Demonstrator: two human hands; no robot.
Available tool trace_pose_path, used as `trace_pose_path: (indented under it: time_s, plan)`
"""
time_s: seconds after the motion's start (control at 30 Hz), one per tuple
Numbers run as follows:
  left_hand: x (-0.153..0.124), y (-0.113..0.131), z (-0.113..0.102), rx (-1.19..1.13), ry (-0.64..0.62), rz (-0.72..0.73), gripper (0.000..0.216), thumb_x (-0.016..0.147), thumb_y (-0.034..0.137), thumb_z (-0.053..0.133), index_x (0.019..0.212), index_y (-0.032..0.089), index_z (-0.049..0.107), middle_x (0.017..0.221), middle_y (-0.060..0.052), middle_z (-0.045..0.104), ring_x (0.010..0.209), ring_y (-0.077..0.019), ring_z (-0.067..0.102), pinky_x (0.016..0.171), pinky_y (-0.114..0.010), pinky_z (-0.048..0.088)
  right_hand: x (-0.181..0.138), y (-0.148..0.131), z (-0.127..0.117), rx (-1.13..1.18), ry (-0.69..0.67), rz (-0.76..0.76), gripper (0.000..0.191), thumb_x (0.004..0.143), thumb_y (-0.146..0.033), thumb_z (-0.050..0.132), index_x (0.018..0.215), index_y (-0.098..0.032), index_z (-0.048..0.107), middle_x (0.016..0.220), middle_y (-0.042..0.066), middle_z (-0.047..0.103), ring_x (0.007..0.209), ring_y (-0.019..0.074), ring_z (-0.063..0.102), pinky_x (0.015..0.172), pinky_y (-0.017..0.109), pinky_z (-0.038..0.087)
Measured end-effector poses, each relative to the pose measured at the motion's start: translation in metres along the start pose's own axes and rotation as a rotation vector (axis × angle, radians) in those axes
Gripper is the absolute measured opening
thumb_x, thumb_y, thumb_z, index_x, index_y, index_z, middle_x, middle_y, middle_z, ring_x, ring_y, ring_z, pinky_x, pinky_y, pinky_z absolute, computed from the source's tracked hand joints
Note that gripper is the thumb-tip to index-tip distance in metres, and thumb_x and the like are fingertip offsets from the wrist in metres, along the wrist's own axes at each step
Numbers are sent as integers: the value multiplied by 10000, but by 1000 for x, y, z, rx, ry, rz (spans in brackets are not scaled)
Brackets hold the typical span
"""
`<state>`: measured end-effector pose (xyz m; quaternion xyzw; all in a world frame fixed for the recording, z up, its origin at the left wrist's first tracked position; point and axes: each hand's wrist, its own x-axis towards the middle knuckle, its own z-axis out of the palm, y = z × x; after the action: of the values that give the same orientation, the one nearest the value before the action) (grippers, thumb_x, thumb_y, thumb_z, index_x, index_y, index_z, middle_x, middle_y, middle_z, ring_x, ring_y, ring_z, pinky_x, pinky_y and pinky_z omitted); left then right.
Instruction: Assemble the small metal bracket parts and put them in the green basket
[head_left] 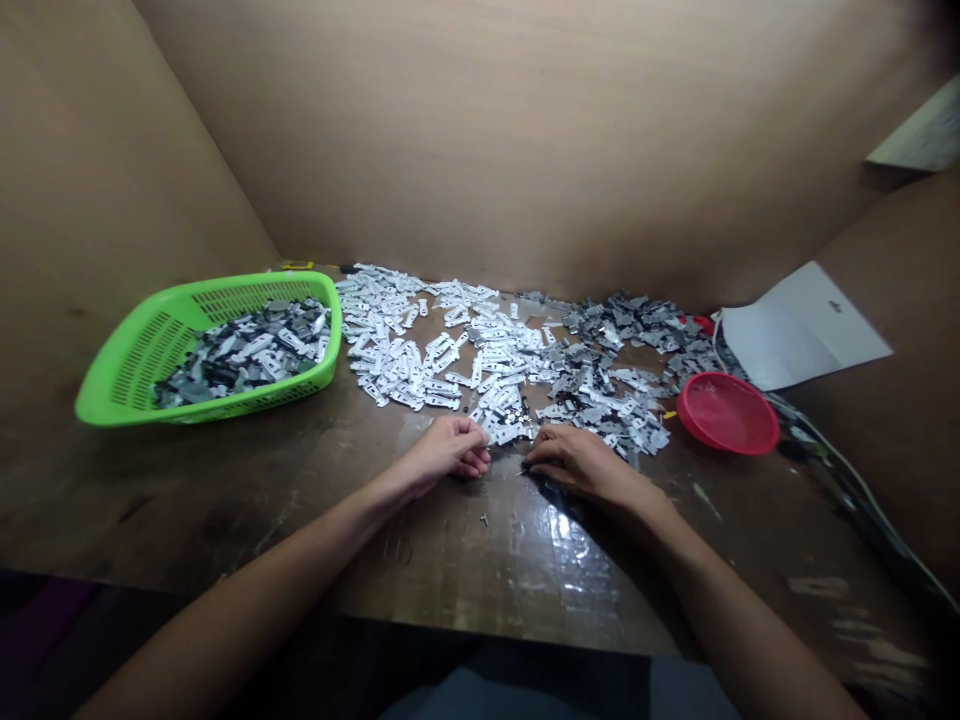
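My left hand is closed, its thumb and fingertips pressed together at the front edge of a heap of white metal pieces. Whatever it pinches is too small to make out. Across a small gap, my right hand bends down to the table with its fingers drawn together. A tiny metal pin shows at those fingertips, and I cannot tell if it is held or only touched. Grey metal pieces lie just beyond this hand. Another small pin rests on the table in front of me.
A green basket of mixed grey and white pieces stands at the left. On the right are a red bowl, a white sheet and a cable. Wooden panels enclose the brown tabletop.
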<state>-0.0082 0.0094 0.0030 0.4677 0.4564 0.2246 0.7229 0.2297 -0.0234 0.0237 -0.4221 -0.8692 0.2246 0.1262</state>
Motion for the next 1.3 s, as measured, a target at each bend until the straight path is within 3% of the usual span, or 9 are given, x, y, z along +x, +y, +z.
trace_pose_path:
  time_s: [0.4,0.63,0.87,1.3]
  plan:
    - [-2,-1,1,21,-29,-17,217,729,335,600,760,132,529,688,-55,634,558,-110,607,519,-210,473,-1,18,-10,154,299,185,157,827,-319,552,884,-218,658,830,14,685,734,156,629,671,265,466]
    - [0,-4,4,48,-29,-11,208,715,322,605,747,126,541,689,-59,643,555,-113,615,517,-214,481,-1,4,-15,161,451,185,158,799,-338,597,866,-209,660,825,22,677,747,163,621,687,288,483]
    - [-3,-1,8,97,-47,-7,258,714,359,628,753,110,573,682,-69,651,531,-105,609,492,-196,465,12,-19,7,112,397,-38,120,780,-312,634,835,-205,635,847,53,621,854,202,525,734,349,441]
    - [-1,-5,7,120,-52,-4,248,729,354,600,726,107,598,663,-68,650,521,-101,603,478,-184,451,20,-19,23,71,339,-98,131,788,-314,623,877,-220,643,960,61,584,959,208,473,828,383,409]
